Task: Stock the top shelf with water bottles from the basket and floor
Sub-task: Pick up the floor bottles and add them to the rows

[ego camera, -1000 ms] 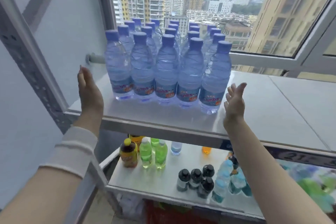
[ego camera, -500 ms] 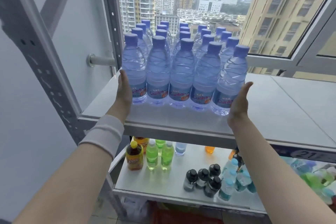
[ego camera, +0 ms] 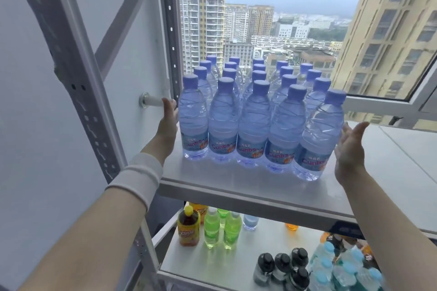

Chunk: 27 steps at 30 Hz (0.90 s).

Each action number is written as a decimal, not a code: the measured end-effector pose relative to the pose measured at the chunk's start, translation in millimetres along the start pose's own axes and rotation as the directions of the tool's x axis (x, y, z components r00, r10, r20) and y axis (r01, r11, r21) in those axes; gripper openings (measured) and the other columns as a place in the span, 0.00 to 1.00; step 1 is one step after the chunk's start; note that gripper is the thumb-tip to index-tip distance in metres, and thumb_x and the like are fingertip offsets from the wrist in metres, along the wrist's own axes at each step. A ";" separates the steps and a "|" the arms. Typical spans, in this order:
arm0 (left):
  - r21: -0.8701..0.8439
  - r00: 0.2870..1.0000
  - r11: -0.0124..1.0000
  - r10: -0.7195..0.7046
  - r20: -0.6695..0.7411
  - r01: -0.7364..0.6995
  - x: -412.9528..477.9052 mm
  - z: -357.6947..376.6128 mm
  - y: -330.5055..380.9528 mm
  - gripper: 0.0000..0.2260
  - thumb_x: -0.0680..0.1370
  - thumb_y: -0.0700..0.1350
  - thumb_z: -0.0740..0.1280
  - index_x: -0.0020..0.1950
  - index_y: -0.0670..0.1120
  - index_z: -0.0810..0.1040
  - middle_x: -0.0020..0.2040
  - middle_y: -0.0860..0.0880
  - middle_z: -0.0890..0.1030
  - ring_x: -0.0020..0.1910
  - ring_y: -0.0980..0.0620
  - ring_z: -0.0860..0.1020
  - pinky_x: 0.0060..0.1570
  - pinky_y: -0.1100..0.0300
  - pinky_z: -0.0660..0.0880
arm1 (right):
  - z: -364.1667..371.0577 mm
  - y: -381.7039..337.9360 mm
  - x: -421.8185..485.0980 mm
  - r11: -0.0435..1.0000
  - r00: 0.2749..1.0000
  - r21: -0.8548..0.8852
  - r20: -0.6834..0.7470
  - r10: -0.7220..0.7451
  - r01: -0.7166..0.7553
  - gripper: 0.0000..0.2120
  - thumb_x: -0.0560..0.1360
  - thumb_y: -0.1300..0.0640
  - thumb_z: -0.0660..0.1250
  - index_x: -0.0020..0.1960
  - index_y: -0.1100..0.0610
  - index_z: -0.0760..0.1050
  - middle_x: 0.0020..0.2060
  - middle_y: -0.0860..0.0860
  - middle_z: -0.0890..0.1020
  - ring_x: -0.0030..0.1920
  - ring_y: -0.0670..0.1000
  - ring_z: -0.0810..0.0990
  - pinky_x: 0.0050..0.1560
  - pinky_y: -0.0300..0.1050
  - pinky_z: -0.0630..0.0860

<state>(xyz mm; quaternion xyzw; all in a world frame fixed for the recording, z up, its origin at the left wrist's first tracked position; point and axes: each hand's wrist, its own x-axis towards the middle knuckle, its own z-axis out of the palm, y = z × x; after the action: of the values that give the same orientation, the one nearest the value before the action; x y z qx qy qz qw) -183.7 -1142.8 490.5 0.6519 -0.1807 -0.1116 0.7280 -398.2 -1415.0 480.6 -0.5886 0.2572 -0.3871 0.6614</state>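
Observation:
Several clear water bottles (ego camera: pixel 253 123) with blue caps stand in tight rows on the grey top shelf (ego camera: pixel 378 172). My left hand (ego camera: pixel 168 120) lies flat against the left side of the front-left bottle, fingers extended. My right hand (ego camera: pixel 348 149) is open, palm facing the front-right bottle (ego camera: pixel 316 139), at or just off its side. That bottle leans slightly to the right. Neither hand grips a bottle. No basket or floor is in view.
A perforated metal upright (ego camera: pixel 78 92) stands at the left, with a white wall pipe (ego camera: pixel 153 101) behind my left hand. The lower shelf (ego camera: pixel 189 264) holds an orange drink, green bottles, black-capped bottles and light-blue bottles. A window frame (ego camera: pixel 387 101) runs behind the shelf.
Both hands moved inward from apart to the two sides of the block of bottles. My left hand has slid further back along the left side.

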 end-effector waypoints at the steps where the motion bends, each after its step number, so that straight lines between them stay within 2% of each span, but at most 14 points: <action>1: -0.027 1.000 0.999 -0.025 -0.010 0.025 8.4 -2.3 1.7 0.35 0.75 0.68 0.37 0.76 0.51 0.54 0.75 0.52 0.62 0.74 0.50 0.61 0.74 0.47 0.53 | 0.6 -2.1 4.4 1.000 1.000 -0.002 0.019 -0.005 0.005 0.48 0.61 0.27 0.42 0.74 0.50 0.59 0.73 0.49 0.65 0.72 0.51 0.63 0.70 0.49 0.59; 4: -0.081 0.997 0.994 -0.075 0.019 0.076 27.1 -6.9 3.2 0.36 0.74 0.69 0.34 0.76 0.52 0.52 0.76 0.51 0.59 0.75 0.49 0.58 0.74 0.44 0.49 | 5.0 -7.8 11.5 0.999 0.992 0.038 0.123 -0.013 0.008 0.43 0.61 0.27 0.45 0.67 0.48 0.71 0.63 0.48 0.77 0.64 0.51 0.75 0.62 0.47 0.73; 6: -0.099 0.991 0.991 -0.076 0.114 0.088 35.2 -7.2 3.3 0.41 0.69 0.74 0.38 0.76 0.52 0.56 0.74 0.49 0.65 0.73 0.47 0.63 0.73 0.42 0.54 | 8.3 -11.6 13.5 0.995 0.989 0.098 0.145 -0.003 -0.011 0.37 0.58 0.27 0.49 0.55 0.45 0.80 0.53 0.46 0.83 0.55 0.47 0.81 0.51 0.43 0.80; 8: -0.099 0.980 0.993 -0.038 0.195 0.059 39.0 -3.8 2.8 0.40 0.71 0.72 0.38 0.74 0.49 0.61 0.70 0.47 0.70 0.68 0.46 0.70 0.69 0.45 0.65 | 12.5 -15.0 7.9 0.994 0.989 0.104 0.146 0.003 -0.018 0.33 0.60 0.27 0.48 0.46 0.43 0.83 0.45 0.44 0.85 0.46 0.45 0.84 0.43 0.40 0.81; 10: -0.145 0.967 0.988 -0.022 0.253 0.060 42.0 0.8 0.9 0.38 0.75 0.68 0.36 0.72 0.47 0.65 0.62 0.47 0.77 0.59 0.48 0.78 0.57 0.53 0.75 | 18.5 -18.0 2.3 0.996 0.986 0.087 0.166 -0.003 -0.011 0.36 0.70 0.29 0.39 0.37 0.42 0.83 0.38 0.42 0.85 0.38 0.43 0.84 0.36 0.36 0.80; 12: -0.197 0.946 0.977 -0.012 0.323 0.079 48.5 5.9 -4.5 0.35 0.75 0.68 0.37 0.66 0.50 0.69 0.52 0.50 0.82 0.49 0.52 0.82 0.48 0.57 0.77 | 20.6 -19.1 2.7 0.996 0.981 0.093 0.195 -0.006 -0.012 0.39 0.76 0.36 0.35 0.32 0.42 0.83 0.33 0.41 0.85 0.35 0.42 0.83 0.32 0.34 0.78; 15: -0.227 0.933 0.965 -0.044 0.358 0.133 55.3 6.7 -9.1 0.31 0.76 0.66 0.37 0.60 0.52 0.73 0.45 0.53 0.84 0.44 0.55 0.83 0.45 0.59 0.75 | 19.4 -18.5 5.3 0.993 0.981 0.115 0.193 -0.011 -0.012 0.38 0.78 0.38 0.36 0.33 0.44 0.83 0.33 0.43 0.85 0.35 0.43 0.84 0.32 0.34 0.78; 19: -0.211 0.917 0.970 -0.027 0.398 0.121 51.4 10.2 -5.8 0.28 0.78 0.63 0.38 0.48 0.52 0.74 0.36 0.54 0.84 0.36 0.57 0.82 0.36 0.66 0.77 | 18.5 -14.5 10.0 0.990 0.977 0.141 0.214 -0.004 -0.027 0.37 0.78 0.38 0.37 0.34 0.45 0.83 0.35 0.44 0.85 0.36 0.44 0.84 0.32 0.36 0.79; 21: -0.230 0.917 0.969 0.013 0.398 0.086 50.3 12.2 -5.1 0.30 0.80 0.60 0.38 0.41 0.53 0.78 0.31 0.54 0.82 0.31 0.58 0.81 0.31 0.69 0.75 | 18.7 -15.1 9.7 0.991 0.973 0.129 0.229 -0.004 -0.027 0.37 0.78 0.39 0.38 0.34 0.45 0.84 0.36 0.44 0.85 0.37 0.44 0.84 0.33 0.36 0.79; 23: -0.237 0.916 0.970 0.041 0.400 0.060 51.6 12.2 -6.0 0.34 0.80 0.58 0.39 0.34 0.52 0.82 0.29 0.55 0.81 0.30 0.60 0.80 0.30 0.70 0.74 | 16.6 -14.6 12.1 0.994 0.974 0.108 0.228 0.008 -0.033 0.35 0.78 0.39 0.39 0.36 0.44 0.84 0.38 0.44 0.85 0.38 0.45 0.84 0.34 0.37 0.80; 24: -0.221 0.916 0.975 0.058 0.396 0.034 54.2 12.0 -8.7 0.35 0.81 0.58 0.39 0.37 0.48 0.82 0.31 0.56 0.82 0.31 0.60 0.80 0.31 0.69 0.75 | 15.0 -13.8 13.3 0.995 0.974 0.096 0.227 0.014 -0.037 0.35 0.78 0.39 0.40 0.36 0.45 0.84 0.38 0.44 0.85 0.38 0.45 0.84 0.35 0.36 0.80; 25: -0.213 0.916 0.977 0.070 0.395 0.017 59.3 10.0 -11.3 0.33 0.81 0.58 0.38 0.44 0.44 0.80 0.33 0.56 0.83 0.34 0.60 0.81 0.33 0.69 0.76 | 11.1 -12.1 16.1 0.995 0.974 0.092 0.228 0.013 -0.035 0.34 0.79 0.39 0.40 0.37 0.45 0.84 0.38 0.45 0.86 0.39 0.45 0.84 0.36 0.37 0.80; 27: -0.203 0.919 0.979 0.106 0.380 -0.029 70.1 5.3 -9.7 0.29 0.79 0.60 0.39 0.56 0.48 0.76 0.46 0.54 0.84 0.45 0.58 0.82 0.42 0.65 0.78 | 6.6 -16.1 20.4 0.994 0.970 0.099 0.244 0.016 -0.041 0.33 0.78 0.37 0.41 0.43 0.47 0.84 0.43 0.48 0.86 0.43 0.49 0.84 0.40 0.40 0.81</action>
<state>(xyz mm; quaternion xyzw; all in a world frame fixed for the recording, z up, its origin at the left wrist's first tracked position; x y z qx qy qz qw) -121.4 -1176.6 489.6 0.5364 -0.3325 -0.2305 0.7406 -384.7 -1427.9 499.9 -0.5929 0.1624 -0.3153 0.7229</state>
